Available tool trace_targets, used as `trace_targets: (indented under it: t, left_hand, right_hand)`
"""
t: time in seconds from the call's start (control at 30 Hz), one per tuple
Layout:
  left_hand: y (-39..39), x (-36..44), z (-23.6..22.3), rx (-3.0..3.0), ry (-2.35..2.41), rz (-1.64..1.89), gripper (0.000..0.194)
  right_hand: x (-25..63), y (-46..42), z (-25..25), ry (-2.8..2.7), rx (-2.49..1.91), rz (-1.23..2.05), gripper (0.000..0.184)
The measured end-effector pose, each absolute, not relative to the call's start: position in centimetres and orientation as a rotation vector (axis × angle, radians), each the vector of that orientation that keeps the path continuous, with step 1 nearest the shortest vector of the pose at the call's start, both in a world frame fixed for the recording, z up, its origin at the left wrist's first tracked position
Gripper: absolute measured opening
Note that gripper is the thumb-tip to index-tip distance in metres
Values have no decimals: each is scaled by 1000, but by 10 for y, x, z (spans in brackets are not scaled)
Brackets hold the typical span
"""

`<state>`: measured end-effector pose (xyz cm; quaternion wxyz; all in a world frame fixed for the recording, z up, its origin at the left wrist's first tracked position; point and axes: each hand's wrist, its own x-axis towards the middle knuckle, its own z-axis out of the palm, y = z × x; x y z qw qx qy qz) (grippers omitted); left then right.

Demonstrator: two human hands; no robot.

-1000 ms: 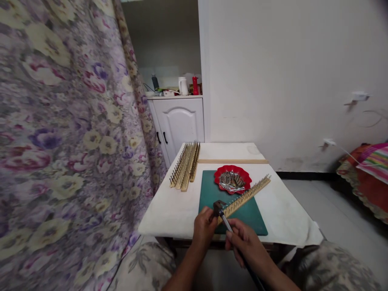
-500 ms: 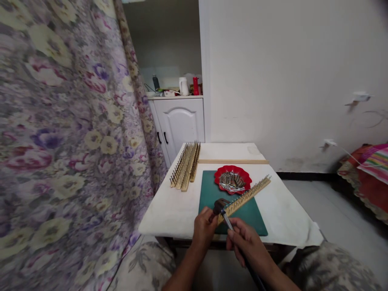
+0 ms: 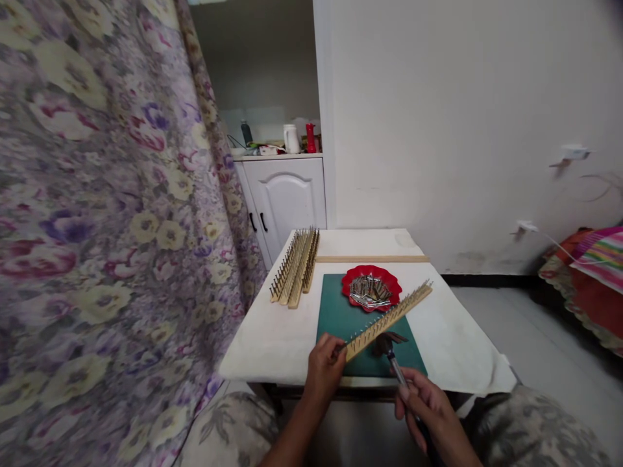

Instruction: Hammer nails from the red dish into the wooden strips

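Observation:
My left hand (image 3: 325, 360) is closed at the near end of a wooden strip (image 3: 389, 319) studded with upright nails. Whether a nail is also pinched between its fingers I cannot make out. The strip lies slantwise over a green cutting mat (image 3: 335, 298), its far end reaching past the mat's right edge. My right hand (image 3: 421, 402) grips a claw hammer (image 3: 389, 344) by its handle. The hammer head is over the mat, to the right of the strip's near end and apart from my left fingers. Behind the strip, a red scalloped dish (image 3: 346, 275) holds many loose nails (image 3: 370, 290).
Several nail-studded strips (image 3: 296, 266) lie side by side at the table's back left. A bare wooden bar (image 3: 372, 259) crosses the back of the white-covered table (image 3: 272, 344). A floral curtain (image 3: 121, 227) hangs on the left; a white cabinet (image 3: 289, 201) stands behind.
The hammer has moved right, away from my left fingers and off the strip's near end, carried by my right hand. My left hand stays at that end. The view has shifted slightly.

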<state>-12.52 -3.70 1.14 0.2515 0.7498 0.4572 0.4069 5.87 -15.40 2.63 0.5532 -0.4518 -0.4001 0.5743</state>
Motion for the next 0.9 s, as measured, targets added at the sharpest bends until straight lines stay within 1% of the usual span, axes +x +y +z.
trace_targets:
  t: [0.1, 0.27, 0.43, 0.53, 0.67, 0.83, 0.9]
  left_hand:
    - [-38, -129, 15, 2057, 1239, 1098, 13]
    - [-37, -136, 22, 2065, 1267, 1134, 13]
    - [-21, -138, 43, 2071, 1314, 1163, 15]
    - [0, -124, 64, 2175, 1258, 1024, 16]
    - [39, -83, 84, 2360, 1038, 781, 14]
    - [86, -27, 77, 2615, 854, 310, 19]
    - [97, -11, 69, 2646, 843, 224, 19]
  right_hand:
    - [65, -157, 13, -914, -1086, 1367, 43]
    - [71, -156, -2, -878, -1074, 1365, 41]
    - [81, -154, -18, -842, -1082, 1401, 49]
    - [89, -152, -19, -851, -1100, 1443, 51]
    - [101, -149, -13, -911, -1066, 1506, 50]
    - [104, -146, -28, -908, -1015, 1522, 50]
    - [102, -145, -39, -837, -988, 1475, 51]
